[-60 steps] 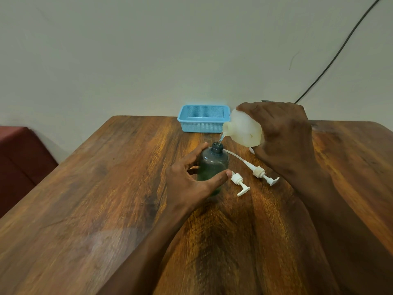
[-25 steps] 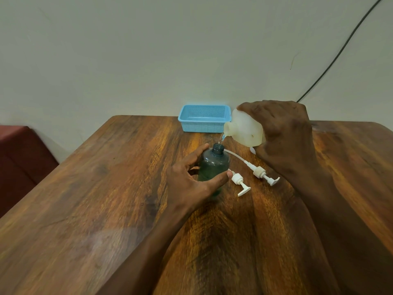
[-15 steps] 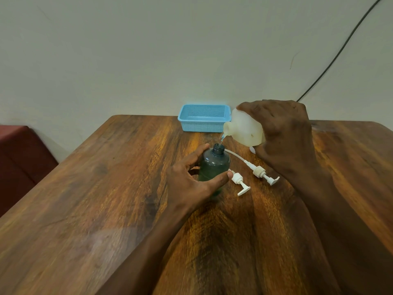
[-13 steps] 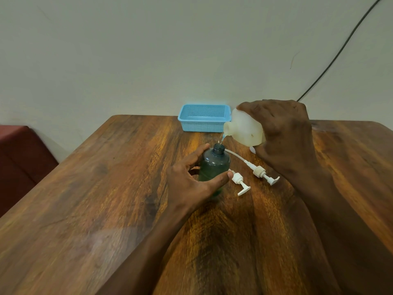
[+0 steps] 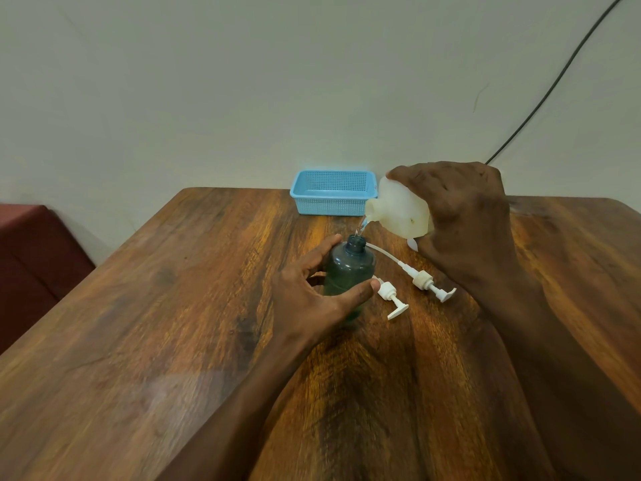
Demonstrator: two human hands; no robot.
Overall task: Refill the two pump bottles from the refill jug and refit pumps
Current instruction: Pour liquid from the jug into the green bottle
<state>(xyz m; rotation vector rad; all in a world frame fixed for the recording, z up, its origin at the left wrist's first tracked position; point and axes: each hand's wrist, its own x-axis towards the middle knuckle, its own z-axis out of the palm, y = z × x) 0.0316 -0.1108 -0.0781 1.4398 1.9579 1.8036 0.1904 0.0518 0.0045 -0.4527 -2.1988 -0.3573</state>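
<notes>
A dark green bottle stands upright and uncapped on the wooden table. My left hand grips its body, thumb in front and fingers behind. My right hand holds a white refill jug tipped to the left, its mouth just above the bottle's neck. A thin clear stream runs from jug to bottle. Two white pumps lie on the table to the right of the bottle: one close to my thumb, one with a long tube farther right. I see only this one bottle.
A light blue mesh basket sits at the table's far edge against the wall. A black cable runs down the wall at the right. A dark red seat stands left of the table. A small white piece shows under the jug.
Almost nothing has moved. The jug stays tipped over the bottle's neck and the liquid keeps running; both hands hold their places.
</notes>
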